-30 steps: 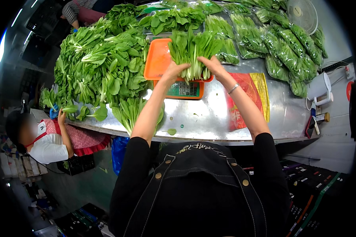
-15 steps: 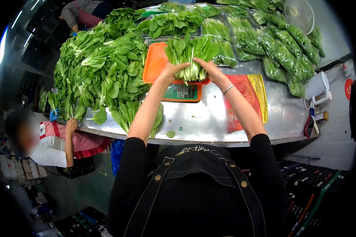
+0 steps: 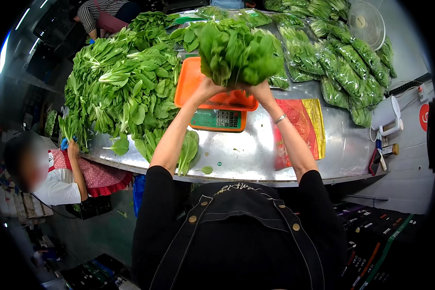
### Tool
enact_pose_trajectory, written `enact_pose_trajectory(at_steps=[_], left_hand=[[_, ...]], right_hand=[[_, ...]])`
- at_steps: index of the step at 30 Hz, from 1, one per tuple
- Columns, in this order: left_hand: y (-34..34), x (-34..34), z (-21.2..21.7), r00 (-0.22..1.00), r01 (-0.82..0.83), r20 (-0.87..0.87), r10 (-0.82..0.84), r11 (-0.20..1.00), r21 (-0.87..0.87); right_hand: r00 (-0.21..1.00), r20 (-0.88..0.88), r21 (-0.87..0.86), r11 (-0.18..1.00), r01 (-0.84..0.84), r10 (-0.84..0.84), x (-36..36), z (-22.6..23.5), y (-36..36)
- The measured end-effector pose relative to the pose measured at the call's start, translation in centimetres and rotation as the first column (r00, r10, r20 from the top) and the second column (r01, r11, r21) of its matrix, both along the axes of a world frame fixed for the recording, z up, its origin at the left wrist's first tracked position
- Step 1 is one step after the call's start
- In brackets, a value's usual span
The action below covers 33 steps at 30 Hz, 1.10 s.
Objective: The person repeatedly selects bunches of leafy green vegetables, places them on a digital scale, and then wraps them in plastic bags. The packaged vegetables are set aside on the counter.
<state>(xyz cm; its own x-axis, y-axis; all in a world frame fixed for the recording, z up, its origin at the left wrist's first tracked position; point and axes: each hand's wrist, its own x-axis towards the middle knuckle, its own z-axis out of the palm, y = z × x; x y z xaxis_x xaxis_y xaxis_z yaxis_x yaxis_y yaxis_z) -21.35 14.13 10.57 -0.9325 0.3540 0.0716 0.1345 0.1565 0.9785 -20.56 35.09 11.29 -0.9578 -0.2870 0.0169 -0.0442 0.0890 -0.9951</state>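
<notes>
Both my hands hold one bunch of leafy greens (image 3: 238, 54) by its stems, lifted above the orange tray (image 3: 194, 82) of a green scale (image 3: 216, 119). My left hand (image 3: 209, 89) grips the bunch from the left, my right hand (image 3: 260, 90), with a bracelet on the wrist, grips it from the right. The leaves fan out upward and hide part of the tray.
A large heap of loose greens (image 3: 123, 87) covers the left of the steel table (image 3: 246, 154). Bagged greens (image 3: 348, 63) lie at the back right, red and yellow bags (image 3: 302, 121) beside the scale. A white fan (image 3: 367, 21) stands far right. Another person (image 3: 58, 169) works at the left edge.
My hands have raised the bunch of greens off the orange tray and closer to the camera. The person at the left keeps handling greens at the table edge.
</notes>
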Motion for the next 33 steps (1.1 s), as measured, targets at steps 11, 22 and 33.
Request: enact_pose_trajectory(at_steps=[11, 22, 33], left_hand=[[0.1, -1.0, -3.4, 0.994, 0.067, 0.077, -0.080, 0.984, 0.164], [-0.3, -2.1, -1.7, 0.968, 0.061, 0.229, -0.102, 0.982, 0.176], [1.2, -0.4, -1.1, 0.999, -0.012, 0.039, 0.006, 0.990, 0.140]], right_hand=[[0.999, -0.042, -0.205, 0.979, 0.008, -0.017, -0.1, -4.6, -1.2], [0.998, 0.063, -0.246, 0.969, -0.002, 0.018, -1.8, -3.7, -1.3], [0.994, 0.058, -0.257, 0.964, -0.071, 0.088, -0.8, -3.3, -1.2]])
